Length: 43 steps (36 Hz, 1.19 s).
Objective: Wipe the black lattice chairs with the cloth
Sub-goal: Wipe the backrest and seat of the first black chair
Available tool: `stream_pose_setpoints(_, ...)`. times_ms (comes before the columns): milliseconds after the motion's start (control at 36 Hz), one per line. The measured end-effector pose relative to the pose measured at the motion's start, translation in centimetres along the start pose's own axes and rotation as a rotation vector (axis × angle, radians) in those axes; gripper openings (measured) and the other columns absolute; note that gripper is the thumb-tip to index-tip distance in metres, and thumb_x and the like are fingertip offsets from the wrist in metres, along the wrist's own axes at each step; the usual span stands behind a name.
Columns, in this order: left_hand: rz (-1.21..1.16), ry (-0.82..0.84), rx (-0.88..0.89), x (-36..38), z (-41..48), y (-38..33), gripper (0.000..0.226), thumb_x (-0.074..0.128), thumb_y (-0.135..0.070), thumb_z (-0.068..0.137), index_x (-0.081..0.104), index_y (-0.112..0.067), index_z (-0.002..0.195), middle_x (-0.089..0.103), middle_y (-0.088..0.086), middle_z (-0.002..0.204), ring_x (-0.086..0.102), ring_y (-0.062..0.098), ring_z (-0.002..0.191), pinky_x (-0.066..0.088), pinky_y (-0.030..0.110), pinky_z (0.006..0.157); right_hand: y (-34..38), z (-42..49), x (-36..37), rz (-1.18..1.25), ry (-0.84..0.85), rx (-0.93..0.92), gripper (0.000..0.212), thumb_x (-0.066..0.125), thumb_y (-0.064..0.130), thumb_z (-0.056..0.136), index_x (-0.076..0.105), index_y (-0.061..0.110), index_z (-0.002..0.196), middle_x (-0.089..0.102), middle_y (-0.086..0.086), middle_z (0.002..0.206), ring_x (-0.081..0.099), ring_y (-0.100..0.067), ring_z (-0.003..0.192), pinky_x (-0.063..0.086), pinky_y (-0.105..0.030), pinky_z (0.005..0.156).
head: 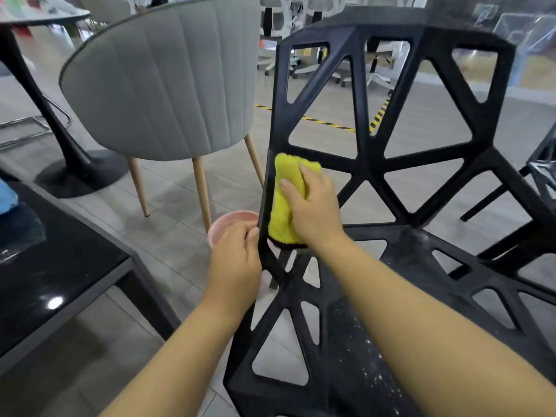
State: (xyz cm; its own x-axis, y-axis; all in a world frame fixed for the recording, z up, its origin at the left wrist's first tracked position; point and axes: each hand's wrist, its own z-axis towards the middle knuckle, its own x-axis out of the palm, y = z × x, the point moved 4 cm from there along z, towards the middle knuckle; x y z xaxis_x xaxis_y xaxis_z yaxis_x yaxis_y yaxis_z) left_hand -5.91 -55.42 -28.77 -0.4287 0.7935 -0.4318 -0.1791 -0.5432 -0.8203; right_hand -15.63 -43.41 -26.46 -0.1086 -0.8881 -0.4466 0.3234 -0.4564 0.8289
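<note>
A person's right hand (pixel 313 209) grips a folded yellow cloth (pixel 284 203) against the left upright of a black lattice chair (pixel 370 158), near the centre of the view. The left hand (pixel 234 260), at seven o'clock from the cloth, curls its fingers round the same upright lower down. A pink bowl (pixel 228 221) shows just beyond that hand; a grey padded chair (pixel 162 85) stands at eleven o'clock.
</note>
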Motion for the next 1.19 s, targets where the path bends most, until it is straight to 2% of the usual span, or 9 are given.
stream_pose_setpoints(222, 0.035, -0.016, 0.003, 0.0, 0.0, 0.5, 0.022, 0.041, -0.012, 0.098, 0.062, -0.009, 0.094, 0.058, -0.007, 0.086, 0.048, -0.004, 0.076, 0.036, 0.004, 0.071, 1.0, 0.8, 1.6, -0.13, 0.11, -0.042, 0.037, 0.05, 0.033, 0.096, 0.053, 0.02, 0.13, 0.041, -0.008, 0.122, 0.047, -0.024, 0.109, 0.037, -0.029, 0.092)
stream_pose_setpoints(389, -0.039, -0.011, -0.001, -0.3, -0.2, 0.1, 0.024, 0.042, -0.005, 0.096, 0.065, -0.01, 0.09, 0.056, -0.019, 0.08, 0.052, -0.011, 0.079, 0.037, 0.002, 0.069, -0.4, -7.0, 0.6, -0.176, 0.245, -0.119, 0.046, 0.054, 0.038, 0.093, 0.048, 0.025, 0.136, 0.037, 0.004, 0.105, 0.046, -0.017, 0.097, 0.04, -0.031, 0.084)
stream_pose_setpoints(500, -0.125, 0.086, -0.034, -0.9, -1.4, 0.2, 0.036, 0.041, -0.01, 0.098, 0.058, -0.042, 0.097, 0.056, -0.033, 0.091, 0.051, -0.023, 0.09, 0.036, -0.002, 0.076, -2.1, -12.7, -0.1, -0.328, 0.435, -0.189, 0.063, 0.034, 0.061, 0.083, 0.043, 0.034, 0.139, 0.034, 0.006, 0.104, 0.047, -0.021, 0.098, 0.045, -0.036, 0.08)
stream_pose_setpoints(583, -0.076, 0.11, -0.072, -1.4, -2.9, 0.5, 0.033, 0.04, -0.017, 0.099, 0.057, -0.045, 0.096, 0.061, -0.029, 0.088, 0.054, -0.015, 0.088, 0.04, 0.001, 0.071, -4.5, -14.1, -0.8, -0.384, 0.481, -0.081, 0.07, 0.026, 0.067, 0.078, 0.041, 0.038, 0.139, 0.037, 0.005, 0.116, 0.048, -0.025, 0.112, 0.044, -0.037, 0.087)
stream_pose_setpoints(694, -0.082, 0.107, -0.099, -1.8, -4.6, 0.4, 0.035, 0.04, -0.021, 0.099, 0.055, -0.052, 0.091, 0.064, -0.019, 0.083, 0.056, -0.005, 0.081, 0.04, 0.005, 0.062, -6.6, -11.2, -0.8, -0.375, 0.248, 0.148, 0.046, 0.047, 0.045, 0.093, 0.046, 0.028, 0.136, 0.04, -0.002, 0.115, 0.05, -0.026, 0.103, 0.043, -0.036, 0.088)
stream_pose_setpoints(806, -0.086, 0.085, -0.126, -1.7, -5.6, 0.6, 0.034, 0.04, -0.024, 0.099, 0.054, -0.054, 0.09, 0.062, -0.031, 0.082, 0.055, -0.012, 0.083, 0.037, 0.001, 0.063, -7.7, -9.2, 0.8, -0.317, 0.251, 0.313, 0.039, 0.049, 0.041, 0.092, 0.055, 0.026, 0.128, 0.047, -0.011, 0.12, 0.056, -0.032, 0.097, 0.046, -0.037, 0.085)
stream_pose_setpoints(972, -0.076, 0.043, -0.105, -1.3, -5.0, 0.6, 0.026, 0.043, -0.021, 0.098, 0.057, -0.034, 0.081, 0.059, -0.007, 0.072, 0.052, 0.001, 0.07, 0.039, 0.007, 0.058, -5.5, -12.5, 0.1, -0.337, 0.375, 0.18, 0.013, 0.049, 0.043, 0.091, 0.056, 0.037, 0.082, 0.045, -0.004, 0.094, 0.049, -0.025, 0.081, 0.038, -0.031, 0.07)
stream_pose_setpoints(1083, -0.077, 0.048, -0.129, -1.2, -4.6, 1.1, 0.017, 0.047, -0.021, 0.097, 0.059, -0.021, 0.085, 0.058, -0.01, 0.072, 0.051, -0.003, 0.068, 0.038, 0.006, 0.058, -2.8, -17.4, -0.9, -0.446, 0.622, -0.002, 0.037, 0.047, 0.051, 0.091, 0.05, 0.043, 0.126, 0.036, 0.006, 0.105, 0.052, -0.023, 0.095, 0.043, -0.034, 0.085)
stream_pose_setpoints(1194, -0.107, 0.065, -0.186, -1.3, -4.9, 1.4, 0.021, 0.045, -0.024, 0.097, 0.059, -0.025, 0.082, 0.056, -0.012, 0.071, 0.051, -0.003, 0.066, 0.037, 0.007, 0.057, -2.4, -17.3, -1.1, -0.355, 0.63, 0.015, 0.051, 0.043, 0.059, 0.082, 0.05, 0.043, 0.13, 0.036, 0.01, 0.097, 0.049, -0.017, 0.099, 0.042, -0.034, 0.089)
